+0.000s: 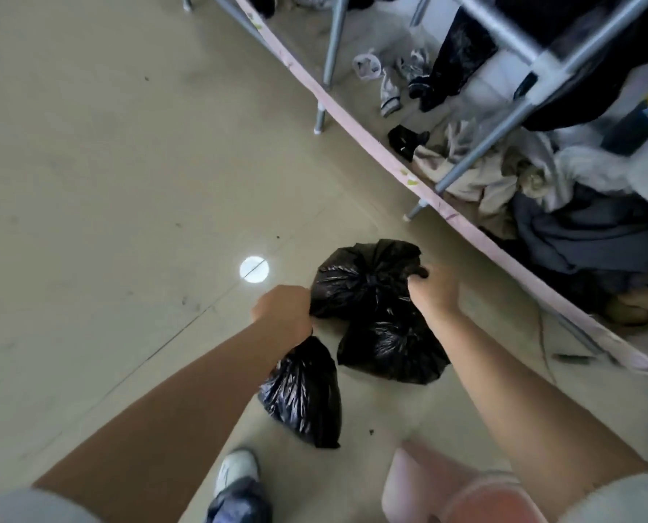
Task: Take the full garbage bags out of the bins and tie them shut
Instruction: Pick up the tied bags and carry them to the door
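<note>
Bags of black plastic sit and hang in the middle of the scene, three in all. Farthest is the upper bag [364, 277], bulging and gathered at its top; the right hand [433, 286] grasps its right-hand edge with curled fingers, a fold of plastic showing just past the knuckles. Touching it on the near side is the middle bag [390, 351], which rests on the floor [107, 164] below the right wrist. The left hand [282, 311] is clenched in a fist beside the left edge of the upper bag, and the near bag [303, 394] hangs straight down from under that fist, its neck pinched in the grip; whether the same fist also holds a bit of the upper bag cannot be told.

On the floor to the left of the bags lies a bright round spot of light [254, 269]. Along the right runs a pink rail [390, 156] with grey metal legs [335, 39] above it, and behind it a heap of clothes [579, 220] in dark and pale cloth. At the near edge show a white shoe [237, 471] and a pink thing [428, 485], blurred.
</note>
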Tool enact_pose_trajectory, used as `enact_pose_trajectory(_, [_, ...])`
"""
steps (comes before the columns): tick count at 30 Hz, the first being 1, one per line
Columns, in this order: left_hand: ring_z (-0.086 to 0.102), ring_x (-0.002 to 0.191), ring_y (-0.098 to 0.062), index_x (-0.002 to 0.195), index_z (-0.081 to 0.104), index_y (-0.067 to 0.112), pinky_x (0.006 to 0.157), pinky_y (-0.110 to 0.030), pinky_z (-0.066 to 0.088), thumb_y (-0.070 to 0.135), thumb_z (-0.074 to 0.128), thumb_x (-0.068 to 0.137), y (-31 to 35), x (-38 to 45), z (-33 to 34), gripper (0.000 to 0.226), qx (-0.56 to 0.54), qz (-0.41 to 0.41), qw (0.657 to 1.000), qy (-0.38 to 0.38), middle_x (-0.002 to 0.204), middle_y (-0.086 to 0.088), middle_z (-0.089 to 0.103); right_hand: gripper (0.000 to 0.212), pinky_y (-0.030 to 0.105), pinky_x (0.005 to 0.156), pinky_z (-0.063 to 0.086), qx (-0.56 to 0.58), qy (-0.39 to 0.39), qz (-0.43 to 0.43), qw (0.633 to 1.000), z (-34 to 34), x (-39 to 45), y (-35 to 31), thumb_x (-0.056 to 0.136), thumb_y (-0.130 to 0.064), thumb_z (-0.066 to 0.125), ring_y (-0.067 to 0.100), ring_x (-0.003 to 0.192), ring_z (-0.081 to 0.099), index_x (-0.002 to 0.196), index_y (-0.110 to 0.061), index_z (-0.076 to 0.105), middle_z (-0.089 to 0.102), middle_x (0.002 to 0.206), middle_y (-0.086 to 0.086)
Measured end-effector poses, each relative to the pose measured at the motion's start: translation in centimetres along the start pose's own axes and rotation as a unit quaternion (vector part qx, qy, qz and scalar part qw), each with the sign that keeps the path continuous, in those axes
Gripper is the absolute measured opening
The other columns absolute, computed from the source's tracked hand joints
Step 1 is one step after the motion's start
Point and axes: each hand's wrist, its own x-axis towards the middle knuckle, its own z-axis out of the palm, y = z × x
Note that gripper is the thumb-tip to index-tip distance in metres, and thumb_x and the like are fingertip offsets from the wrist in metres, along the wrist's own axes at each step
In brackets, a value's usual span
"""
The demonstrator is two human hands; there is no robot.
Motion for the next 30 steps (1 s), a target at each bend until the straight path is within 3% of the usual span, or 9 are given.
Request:
enact_pose_trajectory(2, [0.059,0.105,-0.028,0.111,0.059,0.012,0.077,-0.030,0.047,0.009,0.045,0.087,-1.5,-3.2,-3.3,0.027,-0.012,-0.019,1.000,0.006,0.112,-0.009,0.063,0.026,0.031,0.060,0.032,-0.054,-0.020,-0.059,0.997,-2.0,-2.9,-3.7,0.084,-0.003,0.044,0.029,0.070,0.047,0.058,-0.005,0.040,0.044,0.059,0.008])
enact_pose_trajectory(4, [0.060,0.102,-0.028,0.110,0.060,0.015,0.074,-0.030,0.046,0.005,0.044,0.087,-2.9,-6.2,-7.2,0.030,-0.014,-0.029,0.999,0.015,0.110,-0.009,0.064,0.016,0.038,0.069,0.041,-0.126,-0.053,-0.139,0.981,-4.5,-5.2,-8.5,0.086,-0.004,0.042,0.035,0.083,0.054,0.082,0.002,0.056,0.057,0.081,0.017])
enact_pose_trajectory(6, [0.060,0.100,-0.028,0.111,0.061,0.017,0.072,-0.029,0.045,0.003,0.043,0.087,-3.9,-8.4,-11.5,0.033,-0.003,-0.032,0.999,0.021,0.110,-0.009,0.064,0.020,0.037,0.075,0.042,-0.198,-0.083,-0.200,0.956,-7.2,-6.7,-13.6,0.088,-0.003,0.039,0.036,0.095,0.054,0.100,0.003,0.055,0.056,0.103,0.022])
enact_pose_trajectory(10, [0.059,0.103,-0.029,0.114,0.060,0.016,0.076,-0.030,0.047,0.003,0.042,0.087,-5.2,-11.4,-21.1,0.034,0.030,-0.025,0.997,0.062,0.114,-0.010,0.062,0.027,0.038,0.083,0.044,-0.255,-0.070,-0.286,0.921,-12.4,-8.3,-24.0,0.087,-0.002,0.041,0.035,0.105,0.052,0.111,0.001,0.052,0.053,0.113,0.021])
enact_pose_trajectory(14, [0.061,0.099,-0.030,0.109,0.063,0.011,0.075,-0.033,0.049,0.003,0.047,0.086,-7.2,-12.0,-31.2,0.029,0.049,-0.059,0.990,0.121,0.110,-0.011,0.064,0.025,0.038,0.077,0.045,-0.270,-0.049,-0.380,0.883,-16.4,-8.3,-34.3,0.088,-0.007,0.041,0.035,0.105,0.052,0.109,-0.001,0.055,0.053,0.113,0.018])
enact_pose_trajectory(17, [0.063,0.094,-0.029,0.104,0.065,0.010,0.068,-0.030,0.045,-0.001,0.047,0.085,-9.7,-11.5,-38.3,0.028,0.058,-0.112,0.981,0.150,0.105,-0.011,0.065,0.020,0.033,0.066,0.035,-0.292,-0.045,-0.443,0.847,-17.8,-7.3,-41.8,0.088,-0.006,0.041,0.033,0.100,0.053,0.102,-0.002,0.055,0.054,0.110,0.016])
enact_pose_trajectory(20, [0.062,0.098,-0.031,0.104,0.065,0.008,0.070,-0.031,0.047,-0.003,0.046,0.083,-12.5,-10.7,-45.2,0.030,0.060,-0.164,0.970,0.171,0.107,-0.012,0.065,0.023,0.033,0.067,0.036,-0.315,-0.083,-0.493,0.807,-17.9,-6.1,-49.7,0.088,-0.003,0.040,0.033,0.104,0.053,0.108,-0.003,0.052,0.052,0.115,0.016])
enact_pose_trajectory(24, [0.061,0.101,-0.033,0.105,0.063,0.007,0.073,-0.032,0.047,-0.004,0.048,0.082,-17.2,-9.3,-53.2,0.029,0.052,-0.230,0.952,0.194,0.111,-0.014,0.064,0.027,0.038,0.080,0.044,-0.292,-0.123,-0.557,0.768,-17.0,-4.3,-60.1,0.086,-0.001,0.039,0.035,0.107,0.051,0.110,-0.002,0.052,0.052,0.115,0.018])
enact_pose_trajectory(30, [0.061,0.098,-0.033,0.100,0.063,0.004,0.065,-0.029,0.039,-0.006,0.047,0.080,-24.5,-5.7,-63.9,0.027,-0.012,-0.307,0.925,0.222,0.107,-0.016,0.064,0.022,0.033,0.065,0.040,-0.252,-0.142,-0.611,0.737,-15.2,-0.2,-76.8,0.084,-0.003,0.043,0.033,0.091,0.055,0.101,-0.001,0.057,0.057,0.104,0.016])
